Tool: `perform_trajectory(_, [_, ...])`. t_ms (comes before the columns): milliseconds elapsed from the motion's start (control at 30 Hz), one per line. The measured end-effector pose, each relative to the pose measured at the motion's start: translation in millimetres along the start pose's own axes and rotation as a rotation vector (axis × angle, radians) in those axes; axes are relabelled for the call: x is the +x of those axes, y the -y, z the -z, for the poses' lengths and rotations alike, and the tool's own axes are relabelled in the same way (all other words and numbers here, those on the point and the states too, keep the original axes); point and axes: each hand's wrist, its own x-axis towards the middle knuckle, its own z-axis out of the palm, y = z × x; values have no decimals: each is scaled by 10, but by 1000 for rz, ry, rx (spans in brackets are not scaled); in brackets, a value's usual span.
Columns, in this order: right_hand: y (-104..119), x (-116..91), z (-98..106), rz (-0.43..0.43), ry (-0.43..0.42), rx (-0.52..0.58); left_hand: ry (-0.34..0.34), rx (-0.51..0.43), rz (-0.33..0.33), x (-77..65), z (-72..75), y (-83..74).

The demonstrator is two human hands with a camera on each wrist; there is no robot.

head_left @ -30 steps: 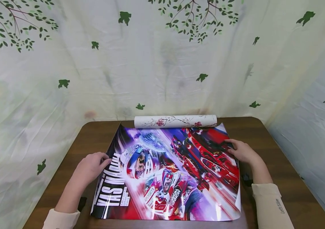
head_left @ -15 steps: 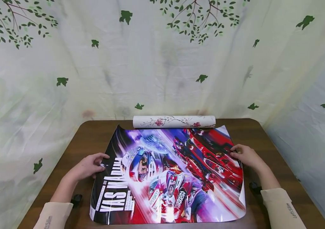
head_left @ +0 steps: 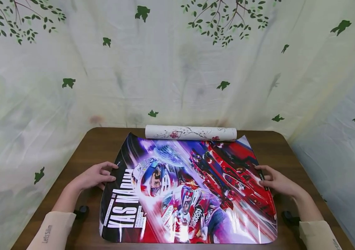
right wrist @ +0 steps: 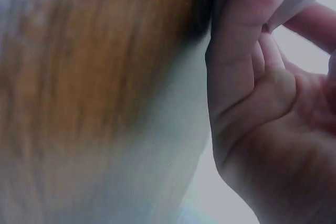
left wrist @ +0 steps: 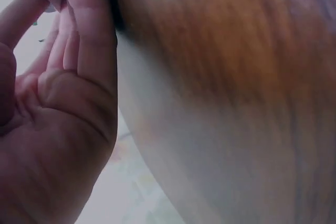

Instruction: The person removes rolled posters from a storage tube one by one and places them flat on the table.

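A glossy racing poster (head_left: 193, 194) lies spread on the table, its far corners curling up a little. It shows helmeted drivers, red race cars and white lettering on a black left strip. My left hand (head_left: 94, 176) pinches its left edge, thumb on top and fingers partly beneath. At the opposite edge, my right hand (head_left: 279, 180) holds the poster in the same manner. The left wrist view has a pale corner of the sheet between thumb and fingers (left wrist: 89, 35). A similar bit of sheet sits between the fingers (right wrist: 239, 77) in the right wrist view.
A rolled white sheet with a pink blossom print (head_left: 191, 133) lies along the poster's far edge. The brown wooden table (head_left: 277, 149) has rounded far corners. Behind it hangs a pale cloth (head_left: 177, 69) with leaf prints. Dark wrist devices sit under both wrists.
The right hand has moved outward and toward me, and the poster's right side now spreads wider and flatter. The left hand has shifted slightly left along its edge.
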Motion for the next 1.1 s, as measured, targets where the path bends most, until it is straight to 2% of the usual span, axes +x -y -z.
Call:
perform_trajectory(100, [2, -3, -3, 2, -53, -12, 4, -11, -8, -3, 20, 9])
perform_trajectory(233, [7, -12, -3, -13, -114, -28, -25, -38, -27, -7, 35, 39])
perform_trajectory(367, [-35, -26, 16, 6, -120, 14, -37, -89, -41, -15, 49, 79])
perform_trajectory(467, [-80, -47, 39, 27, -107, 98, -57, -102, -29, -37, 57, 104])
perform_trajectory(667, [-175, -126, 55, 48, -124, 254, -140, -119, -4, -123, 34, 79])
perform_trajectory(833, [-199, -179, 12, 122, -142, 336, -226, -162, -6, -210, 15, 36])
perform_trajectory(933, [-176, -196, -16, 155, -181, 336, -273, -186, -13, -257, 11, 21])
perform_trajectory(1100, [-144, -219, -44, 162, -318, 266, -371, -191, -60, -296, -32, -9])
